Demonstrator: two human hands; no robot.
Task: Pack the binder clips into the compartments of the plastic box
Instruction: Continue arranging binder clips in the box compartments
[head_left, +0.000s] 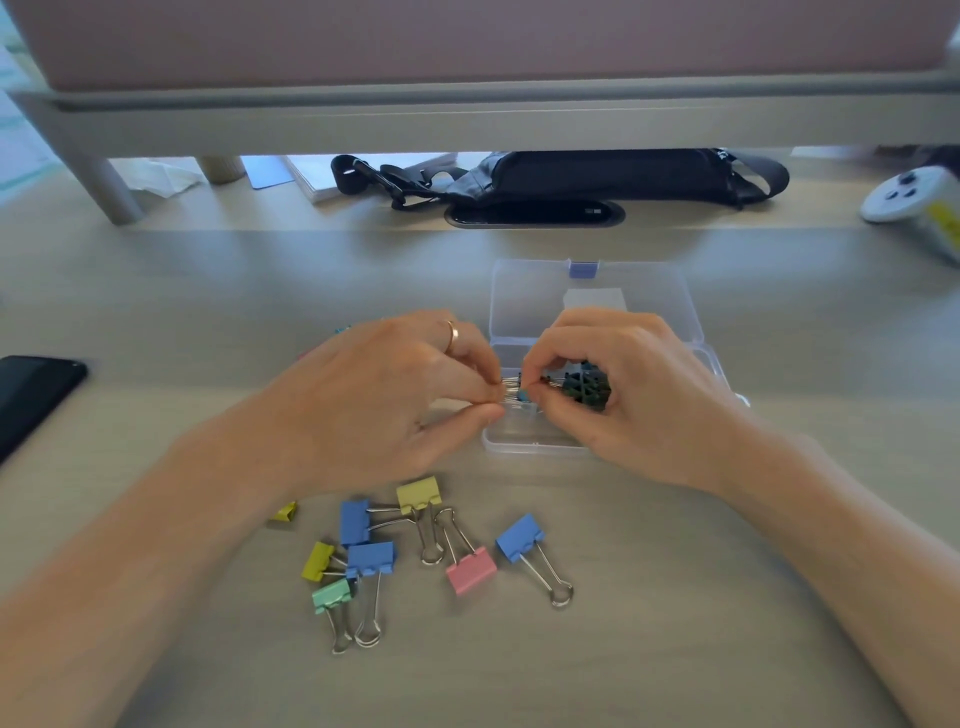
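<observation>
The clear plastic box (524, 446) lies open mid-table, its lid (587, 306) folded back. Over its left side my left hand (395, 395) and my right hand (618, 384) meet, both pinching one small blue binder clip (522, 396) by its wire handles and body. Dark small clips (587, 387) sit bunched under my right palm; whether they lie in a compartment or in the hand is unclear. Loose on the table in front of me are several bigger clips: blue ones (370, 558), a yellow one (418, 493), a pink one (471, 570), a green one (332, 595).
A black phone (31, 395) lies at the left edge. A black waist bag (571, 176) sits behind the box under a raised shelf (467, 119). A white controller (914, 200) is at the far right. Papers (322, 179) lie at the back left.
</observation>
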